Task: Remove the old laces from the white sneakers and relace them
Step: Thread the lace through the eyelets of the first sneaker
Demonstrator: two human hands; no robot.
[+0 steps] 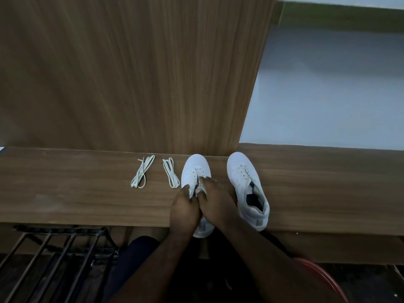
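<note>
I read both sneakers as unlaced, two laces (143, 171) left of the near sneaker (195, 171); fingers (204, 182) of both hands grip its tongue area, relacing not started.

Both bare forearms reach forward and converge at centre. Left hand (184, 207): knuckles up, fingers (185, 191) curled downward in a grip. Right hand (215, 201): pressed against the left, fingers bent, fingertips pointing forward and pinching.

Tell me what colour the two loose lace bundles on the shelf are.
Both lace bundles look pale, whitish with a faint green tint, in the dim head view.
</note>
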